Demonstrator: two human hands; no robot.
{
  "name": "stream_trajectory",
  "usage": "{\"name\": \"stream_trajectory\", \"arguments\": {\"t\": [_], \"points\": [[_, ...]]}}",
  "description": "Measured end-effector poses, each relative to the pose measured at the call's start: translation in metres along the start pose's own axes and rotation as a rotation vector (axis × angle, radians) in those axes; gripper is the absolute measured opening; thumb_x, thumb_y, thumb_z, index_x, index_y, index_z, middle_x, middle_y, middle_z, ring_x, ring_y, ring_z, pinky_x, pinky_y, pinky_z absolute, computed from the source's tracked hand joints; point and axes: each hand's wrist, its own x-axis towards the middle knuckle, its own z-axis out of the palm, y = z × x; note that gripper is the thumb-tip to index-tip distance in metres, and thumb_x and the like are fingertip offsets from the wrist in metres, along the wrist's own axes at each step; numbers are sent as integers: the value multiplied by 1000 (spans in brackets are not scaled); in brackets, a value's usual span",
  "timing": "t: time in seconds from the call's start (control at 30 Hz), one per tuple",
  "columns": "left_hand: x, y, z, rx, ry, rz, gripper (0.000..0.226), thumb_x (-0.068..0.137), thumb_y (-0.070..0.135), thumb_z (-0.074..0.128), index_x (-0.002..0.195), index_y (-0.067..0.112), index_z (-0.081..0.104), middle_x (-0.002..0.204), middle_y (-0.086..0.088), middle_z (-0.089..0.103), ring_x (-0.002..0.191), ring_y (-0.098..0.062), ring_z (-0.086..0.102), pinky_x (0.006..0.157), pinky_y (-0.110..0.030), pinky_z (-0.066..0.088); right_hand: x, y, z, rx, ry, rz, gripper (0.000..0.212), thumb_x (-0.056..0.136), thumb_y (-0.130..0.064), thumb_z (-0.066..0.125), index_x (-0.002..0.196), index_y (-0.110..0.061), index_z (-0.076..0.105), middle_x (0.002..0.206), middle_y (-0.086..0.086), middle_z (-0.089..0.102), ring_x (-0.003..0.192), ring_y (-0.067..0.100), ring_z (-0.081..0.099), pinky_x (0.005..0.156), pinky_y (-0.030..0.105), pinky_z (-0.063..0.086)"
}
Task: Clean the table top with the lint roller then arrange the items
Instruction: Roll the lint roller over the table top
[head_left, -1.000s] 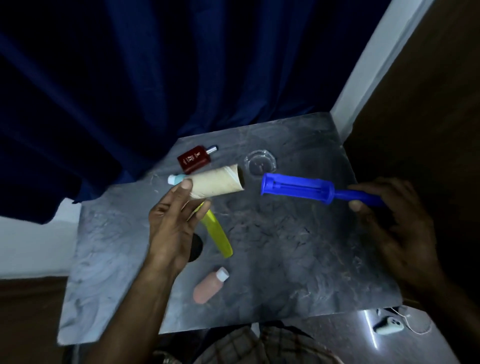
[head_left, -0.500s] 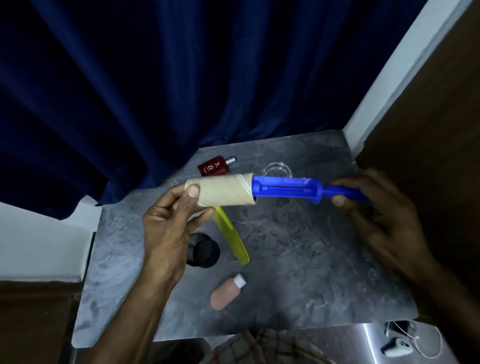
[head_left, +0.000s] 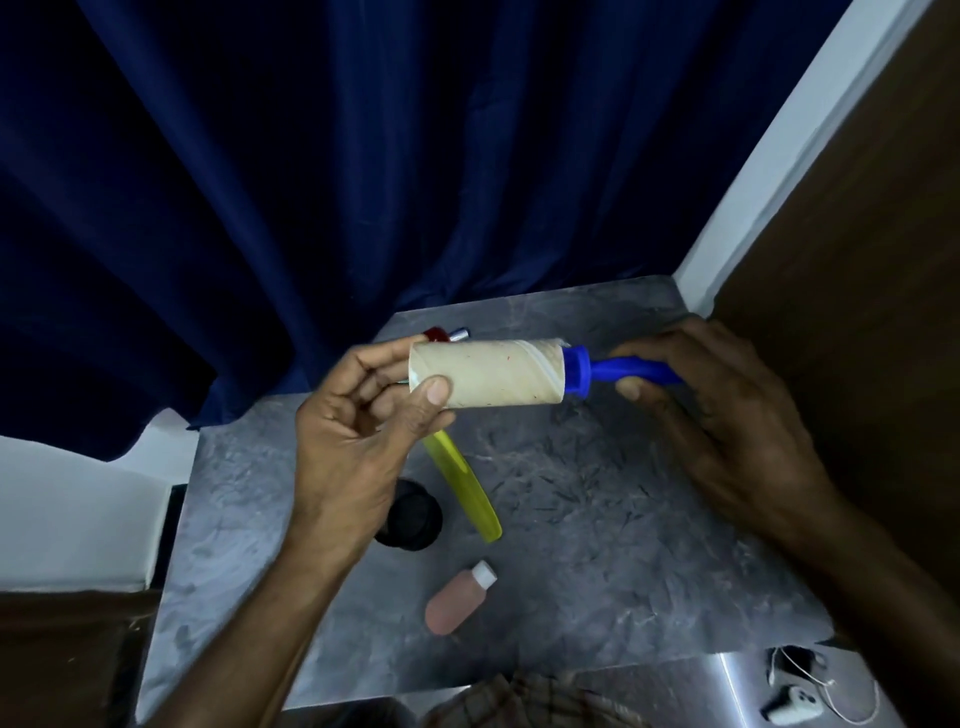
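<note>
I hold the lint roller above the grey marble table top (head_left: 597, 545). My left hand (head_left: 358, 441) grips the cream paper roll (head_left: 493, 379) at its left end, thumb on its front. My right hand (head_left: 727, 415) is closed on the blue handle (head_left: 639, 371). The roll sits fully over the blue core, up against the blue collar. On the table lie a yellow comb (head_left: 462, 486), a black round lid (head_left: 413, 517), a pink bottle with a white cap (head_left: 454, 603) and a red bottle (head_left: 439, 335), mostly hidden behind the roll.
A dark blue curtain (head_left: 363, 182) hangs behind the table. A brown wooden panel (head_left: 857, 260) and white wall strip stand at the right. A white device with a cord (head_left: 792, 704) lies on the shiny surface at the lower right.
The paper roll has slid rightward along the blue core until it covers it fully. Both hands have come closer together, and the view has tilted up.
</note>
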Motion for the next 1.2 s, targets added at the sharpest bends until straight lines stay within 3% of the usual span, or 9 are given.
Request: {"name": "stream_trajectory", "arguments": {"t": [0.37,0.47,0.6,0.67,0.73,0.8,0.93,1.07,1.2], "points": [[12,-2,12,66,-92,47,45,82,25,83,122,11,67,114,-9,78,105,-24,75,91,-44,64,12,-4,-16,-11,-41,19,26,102,-26,57,120,-13,70,110,1,66,103,23,62,88,51,49],[16,1,8,204,-182,150,46,88,17,84,128,7,63,125,-4,75,116,-17,72,94,-32,61,10,-4,-16,40,-38,52,28,103,-26,56,123,-13,70,111,2,66,104,24,63,89,52,50],[20,4,-4,645,-193,470,54,88,23,85,137,15,65,143,7,65,141,-23,55,118,-39,45,10,0,-15,15,-21,77,33,104,-29,53,131,-15,68,115,1,64,108,21,61,92,49,50],[17,-1,-16,872,-229,702,33,91,30,81,121,16,76,141,8,67,145,-24,51,120,-49,40,6,5,-7,-19,-25,113,32,105,-28,53,131,-16,67,115,1,63,107,21,60,92,48,51],[6,-15,-27,990,-335,801,17,94,35,76,88,21,82,132,12,72,141,-24,55,117,-59,38,-3,12,7,25,5,209,28,107,-26,53,128,-15,68,113,-1,63,105,19,59,91,43,51],[-13,-36,-36,1022,-440,761,27,95,37,74,73,23,79,120,17,76,136,-16,60,114,-59,41,-15,24,21,129,56,336,26,106,-25,54,126,-15,68,114,-4,64,106,16,60,91,35,50],[-44,-70,-52,926,-428,572,27,97,36,72,75,22,78,112,19,76,130,-11,63,105,-49,49,-44,43,68,346,124,638,14,106,-23,55,115,-20,65,98,-4,64,88,-1,58,78,15,46],[-51,-94,-35,801,-350,360,11,92,34,75,102,29,76,119,23,69,126,-9,62,100,-38,53,-82,63,125,463,80,894,13,106,-13,52,106,-4,62,79,6,51,70,19,47,70,34,39],[-54,-135,11,829,-361,45,56,89,47,71,141,32,55,140,18,56,134,-4,52,111,-28,46,-106,80,170,308,-57,1057,20,105,-11,53,118,2,61,100,22,61,90,35,59,79,39,45]]}}
